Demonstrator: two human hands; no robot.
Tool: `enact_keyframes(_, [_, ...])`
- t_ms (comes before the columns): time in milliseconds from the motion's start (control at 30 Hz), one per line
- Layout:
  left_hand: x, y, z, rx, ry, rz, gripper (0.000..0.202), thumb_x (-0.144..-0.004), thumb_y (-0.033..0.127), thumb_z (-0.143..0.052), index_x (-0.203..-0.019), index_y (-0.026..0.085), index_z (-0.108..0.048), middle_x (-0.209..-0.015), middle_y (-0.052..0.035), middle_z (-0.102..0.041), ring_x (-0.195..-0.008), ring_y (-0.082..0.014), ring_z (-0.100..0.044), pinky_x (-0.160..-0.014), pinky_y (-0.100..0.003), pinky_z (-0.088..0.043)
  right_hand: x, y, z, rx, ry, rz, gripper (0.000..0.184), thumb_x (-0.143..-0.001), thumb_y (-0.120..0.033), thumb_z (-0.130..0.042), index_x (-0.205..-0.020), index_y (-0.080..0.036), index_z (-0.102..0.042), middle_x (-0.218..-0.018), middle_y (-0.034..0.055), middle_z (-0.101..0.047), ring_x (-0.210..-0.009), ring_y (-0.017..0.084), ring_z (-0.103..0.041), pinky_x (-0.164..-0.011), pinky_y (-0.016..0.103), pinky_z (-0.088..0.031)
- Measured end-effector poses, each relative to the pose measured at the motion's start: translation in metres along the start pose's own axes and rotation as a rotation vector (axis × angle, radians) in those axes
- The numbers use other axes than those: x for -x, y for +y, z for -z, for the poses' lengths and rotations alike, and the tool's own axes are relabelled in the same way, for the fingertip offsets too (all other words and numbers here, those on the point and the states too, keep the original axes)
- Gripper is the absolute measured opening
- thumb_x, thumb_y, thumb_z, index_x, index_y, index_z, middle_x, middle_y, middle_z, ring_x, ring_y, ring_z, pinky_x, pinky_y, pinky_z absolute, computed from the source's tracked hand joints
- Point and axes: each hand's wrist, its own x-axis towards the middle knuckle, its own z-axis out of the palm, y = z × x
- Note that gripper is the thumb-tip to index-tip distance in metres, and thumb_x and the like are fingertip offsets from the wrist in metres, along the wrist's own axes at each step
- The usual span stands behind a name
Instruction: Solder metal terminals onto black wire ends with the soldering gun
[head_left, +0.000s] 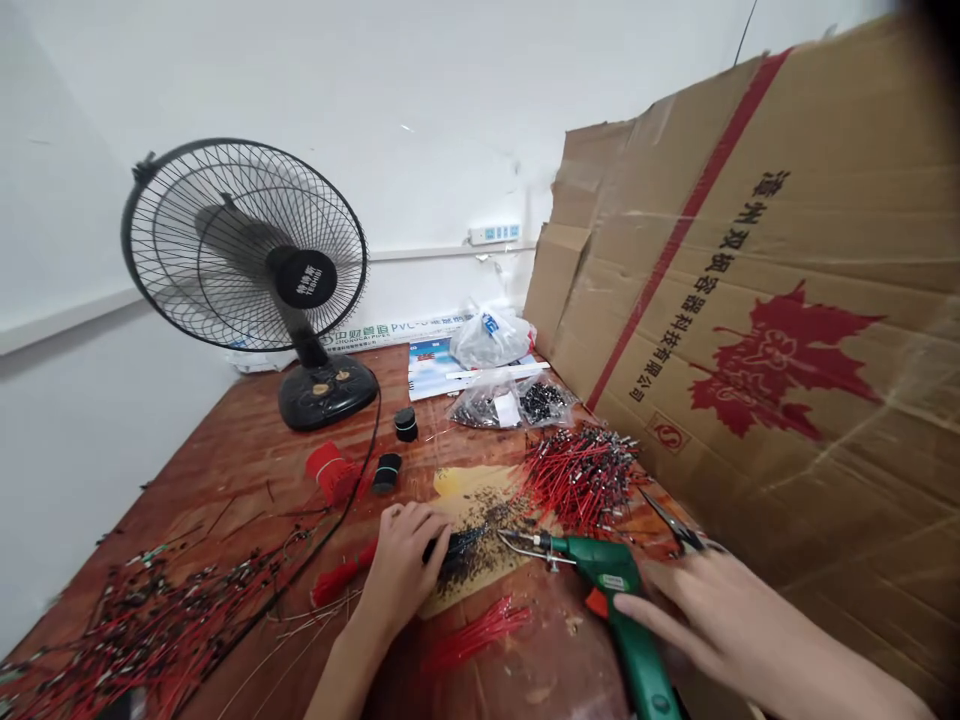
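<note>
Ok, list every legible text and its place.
"漳州双枫容器科技有限公司": cardboard
"S" sign: cardboard
"中财管道": strip
"ZHONGCAI PIPES": strip
"PVC": strip
"TESH", rest blurred: fan hub
Unreadable: soldering gun's label, bag's print, blue sheet, leaf lettering

Here in the rm, a red-brown table [247, 430]: blk fan [304, 277] far L, two sm. blk bundles [386, 472] mid-table, speckled tan sheet [480, 480] alongside, red wires [581, 478] heaped R, loose strands [165, 620] strewn near L, clear bags [546, 402] toward back
</note>
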Motion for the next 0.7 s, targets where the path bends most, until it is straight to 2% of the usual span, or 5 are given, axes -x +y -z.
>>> enact_keyframes(167, [0.001,-0.001,0.0,0.011,-0.005,-0.005,0.017,-0.097,0.02,-0.046,-0.099,0.021,-0.063,-0.098,-0.0036,-0.065,-0.092,-0.0175,-0.055,-0.091,-0.039,-0.032,-0.15,-0.004,0.073,-0.045,0.155,0.163,0.025,-0.102,-0.033,-0.044,-0.098,-0.015,-0.06,-0.097,0.0094,-0.064,-0.091,0.02,-0.059,-0.081,0.03,-0.04])
enact_keyframes(233, [0.002,-0.002,0.0,0.007,0.0,-0.01,0.016,-0.096,0.019,-0.047,-0.1,0.021,-0.062,-0.097,-0.0033,-0.064,-0.09,-0.0174,-0.055,-0.09,-0.039,-0.033,-0.224,0.0,0.084,-0.041,0.132,0.167,0.021,-0.097,-0.024,-0.054,-0.111,-0.01,-0.06,-0.114,0.0131,-0.061,-0.109,0.023,-0.055,-0.091,0.032,-0.041])
enact_keyframes(333, [0.003,-0.006,-0.001,0.005,0.033,-0.026,0.013,-0.095,0.018,-0.049,-0.1,0.021,-0.061,-0.095,-0.0027,-0.064,-0.088,-0.0171,-0.055,-0.088,-0.039,-0.033,-0.303,0.016,0.086,-0.042,-0.01,0.174,0.018,-0.094,-0.019,-0.059,-0.109,-0.01,-0.063,-0.11,0.0089,-0.063,-0.101,0.019,-0.06,-0.091,0.036,-0.048])
enact_keyframes(433, [0.003,-0.01,-0.003,0.0,0.056,-0.052,0.011,-0.094,0.016,-0.051,-0.102,0.02,-0.059,-0.095,-0.0027,-0.064,-0.086,-0.0169,-0.055,-0.087,-0.039,-0.034,-0.324,0.041,0.077,-0.012,-0.096,0.111,0.016,-0.095,-0.024,-0.06,-0.098,-0.009,-0.065,-0.099,0.0068,-0.064,-0.091,0.018,-0.062,-0.084,0.035,-0.052])
enact_keyframes(700, [0.003,-0.008,-0.004,-0.008,0.077,-0.085,0.016,-0.092,0.012,-0.054,-0.104,0.022,-0.058,-0.097,-0.0019,-0.064,-0.087,-0.0174,-0.055,-0.089,-0.041,-0.035,-0.284,0.08,0.016,0.119,-0.213,0.002,0.018,-0.095,-0.027,-0.06,-0.095,-0.009,-0.064,-0.095,0.0068,-0.064,-0.09,0.018,-0.062,-0.084,0.036,-0.052])
